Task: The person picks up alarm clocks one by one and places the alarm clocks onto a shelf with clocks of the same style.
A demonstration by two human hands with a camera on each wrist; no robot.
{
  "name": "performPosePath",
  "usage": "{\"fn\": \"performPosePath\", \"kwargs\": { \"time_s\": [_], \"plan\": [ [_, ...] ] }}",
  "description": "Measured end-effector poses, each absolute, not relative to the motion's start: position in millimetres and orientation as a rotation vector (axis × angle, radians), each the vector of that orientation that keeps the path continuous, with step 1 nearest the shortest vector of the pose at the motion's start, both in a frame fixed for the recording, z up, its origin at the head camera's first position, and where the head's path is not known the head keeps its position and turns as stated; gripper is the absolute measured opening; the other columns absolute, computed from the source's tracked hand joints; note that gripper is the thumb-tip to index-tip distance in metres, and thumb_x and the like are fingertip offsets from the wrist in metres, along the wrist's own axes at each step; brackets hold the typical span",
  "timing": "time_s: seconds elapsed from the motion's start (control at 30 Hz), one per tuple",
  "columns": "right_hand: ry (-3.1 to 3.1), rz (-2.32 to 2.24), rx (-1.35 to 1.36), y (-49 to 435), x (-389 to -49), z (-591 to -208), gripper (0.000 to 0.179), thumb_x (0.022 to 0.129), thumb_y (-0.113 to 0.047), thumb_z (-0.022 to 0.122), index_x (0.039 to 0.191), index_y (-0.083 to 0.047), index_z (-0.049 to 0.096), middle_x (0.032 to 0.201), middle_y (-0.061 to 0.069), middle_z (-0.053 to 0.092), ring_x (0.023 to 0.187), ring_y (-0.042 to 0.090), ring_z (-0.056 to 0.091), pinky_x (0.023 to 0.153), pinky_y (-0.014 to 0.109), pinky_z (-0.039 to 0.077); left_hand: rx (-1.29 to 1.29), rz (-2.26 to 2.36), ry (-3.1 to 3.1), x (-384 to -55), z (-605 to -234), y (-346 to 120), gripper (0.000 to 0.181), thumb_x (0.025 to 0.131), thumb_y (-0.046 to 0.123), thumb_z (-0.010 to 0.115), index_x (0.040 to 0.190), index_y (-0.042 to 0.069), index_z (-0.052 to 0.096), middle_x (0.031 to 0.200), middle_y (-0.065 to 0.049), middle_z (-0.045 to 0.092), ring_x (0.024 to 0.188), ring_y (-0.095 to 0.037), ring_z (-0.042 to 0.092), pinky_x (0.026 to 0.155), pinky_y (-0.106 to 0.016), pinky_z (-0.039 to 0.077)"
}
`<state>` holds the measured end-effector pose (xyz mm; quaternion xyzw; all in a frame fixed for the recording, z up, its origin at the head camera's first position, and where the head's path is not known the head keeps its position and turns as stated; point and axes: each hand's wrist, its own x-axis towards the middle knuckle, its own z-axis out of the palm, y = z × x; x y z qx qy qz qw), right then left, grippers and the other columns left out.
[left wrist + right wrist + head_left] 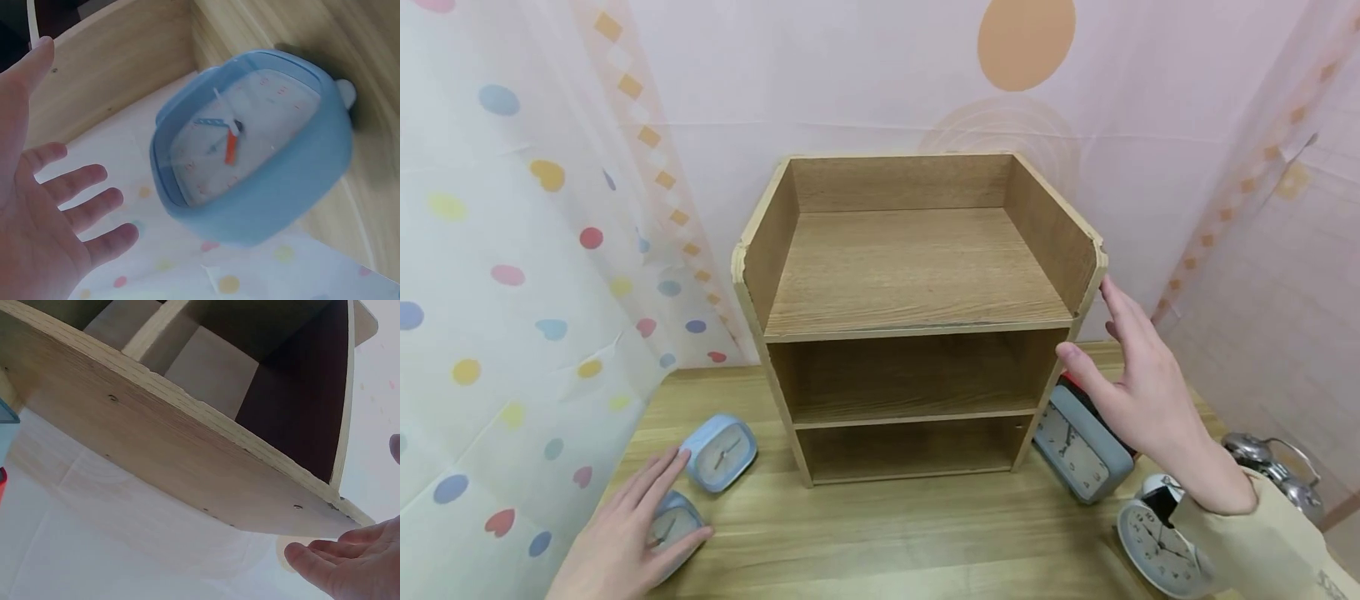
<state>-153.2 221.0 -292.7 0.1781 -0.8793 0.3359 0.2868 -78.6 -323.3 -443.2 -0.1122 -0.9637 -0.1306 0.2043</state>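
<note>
Up at twelve o'clock, on a dial centred on the shelf, a pastel-printed curtain (880,75), probably hung to screen off the surroundings. Toward six, a wood-grain tabletop (865,542). At the dial's centre, a three-level wooden shelf unit (910,267), upright, open compartments facing the person, presumably for easy access from the front. Between three and four, the right hand (1150,392), fingers extended and close together, thumb apart, nothing pinched; fingertips right at the front edge of the unit's right side panel, perhaps to steady or square it; impossible to tell light touch from narrow gap. Near eight, the left hand (625,525), fingers loosely spread, thumb well out, partly covering the near light-blue alarm clock (672,527); in the left wrist view, plainly apart from one blue clock, without showing which. At four, just beside the unit, a grey-blue rectangular alarm clock (1075,446), with something red partly hidden behind. Farther out, partly behind the sleeve (1273,542), a silver twin-bell alarm clock (1276,473) and, between four and five, a round white alarm clock (1161,546), likely set aside to leave the front approachable. Back near eight, the far light-blue alarm clock (721,454), just beyond the left fingertips, seemingly placed for easy reach.
</note>
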Motion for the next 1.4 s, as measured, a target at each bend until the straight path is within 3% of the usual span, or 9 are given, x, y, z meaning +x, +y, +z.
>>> {"fn": "performPosePath", "kwargs": {
  "time_s": [0.07,0.2,0.3,0.4,0.77,0.9,1.03,1.3,1.4],
  "plan": [
    [-2.335,0.911,0.486,219.6,-155.2,-290.3,0.082,0.1,-0.022,0.072,0.168,-0.023,0.027,0.169,0.012,0.041,0.144,0.036,0.05,0.116,0.006,0.036,-0.293,-0.366,-2.717,-77.4,-442.3,-326.2,0.106,0.07,0.047,0.095,0.158,0.013,0.047,0.149,-0.021,0.059,0.129,-0.044,0.057,0.092,-0.064,0.05],
    [-2.322,0.936,0.491,216.7,-158.6,-285.8,0.079,0.1,-0.02,0.072,0.166,-0.031,0.03,0.163,0.009,0.047,0.148,0.022,0.047,0.116,0.033,0.047,-0.263,-0.37,-2.768,-73.9,-441.1,-332.6,0.104,0.073,0.049,0.093,0.157,0.011,0.046,0.148,-0.021,0.058,0.127,-0.044,0.058,0.088,-0.069,0.052],
    [-2.303,0.968,0.488,214.9,-161.1,-282.6,0.077,0.1,-0.019,0.071,0.165,-0.032,0.033,0.16,0.01,0.051,0.145,0.023,0.051,0.111,0.019,0.05,-0.246,-0.382,-2.788,-71.1,-442.1,-337.1,0.102,0.075,0.05,0.092,0.157,0.011,0.046,0.146,-0.02,0.059,0.125,-0.045,0.059,0.086,-0.07,0.053],
    [-2.281,1.0,0.479,213.4,-163.6,-279.6,0.074,0.101,-0.018,0.07,0.165,-0.031,0.034,0.156,0.012,0.055,0.14,0.033,0.057,0.1,-0.003,0.04,-0.236,-0.386,-2.797,-69.1,-444.5,-341.5,0.101,0.076,0.05,0.092,0.157,0.011,0.046,0.145,-0.02,0.06,0.122,-0.045,0.061,0.084,-0.069,0.053],
    [-2.231,1.061,0.396,210.1,-174.6,-271.0,0.066,0.104,-0.022,0.064,0.164,-0.024,0.037,0.151,0.017,0.06,0.127,0.039,0.066,0.085,-0.005,0.043,-0.086,-0.423,-2.955,-66.2,-446.2,-355.9,0.096,0.084,0.058,0.083,0.157,0.008,0.044,0.148,-0.025,0.058,0.125,-0.055,0.06,0.088,-0.07,0.052],
    [-2.208,1.052,0.4,209.4,-178.7,-270.4,0.063,0.104,-0.02,0.065,0.163,-0.021,0.04,0.144,0.018,0.064,0.12,0.011,0.068,0.084,-0.005,0.044,-0.095,-0.443,-2.936,-64.9,-449.5,-361.7,0.092,0.085,0.052,0.085,0.154,0.006,0.046,0.145,-0.028,0.059,0.12,-0.058,0.061,0.085,-0.07,0.053],
    [-2.182,1.069,0.421,208.9,-182.4,-271.1,0.06,0.104,-0.014,0.064,0.161,-0.018,0.044,0.138,0.022,0.067,0.108,-0.019,0.056,0.083,-0.004,0.045,-0.076,-0.445,-2.944,-64.3,-452.2,-365.9,0.089,0.085,0.051,0.085,0.151,0.004,0.049,0.143,-0.031,0.06,0.118,-0.06,0.062,0.085,-0.07,0.053],
    [-2.177,1.041,0.432,208.2,-185.8,-273.3,0.058,0.103,-0.007,0.062,0.159,-0.011,0.045,0.135,0.027,0.068,0.105,-0.025,0.053,0.081,-0.005,0.044,-0.063,-0.453,-2.958,-63.5,-456.9,-371.3,0.087,0.086,0.051,0.084,0.149,0.002,0.051,0.141,-0.033,0.061,0.116,-0.06,0.063,0.085,-0.069,0.054],
    [-2.184,1.021,0.432,207.0,-185.1,-273.6,0.056,0.104,-0.007,0.062,0.157,-0.008,0.047,0.134,0.028,0.068,0.107,-0.017,0.059,0.081,-0.005,0.044,-0.066,-0.453,-2.964,-63.8,-461.1,-372.3,0.086,0.086,0.051,0.084,0.149,0.003,0.051,0.14,-0.033,0.062,0.116,-0.059,0.064,0.085,-0.068,0.054]
  ]
}}
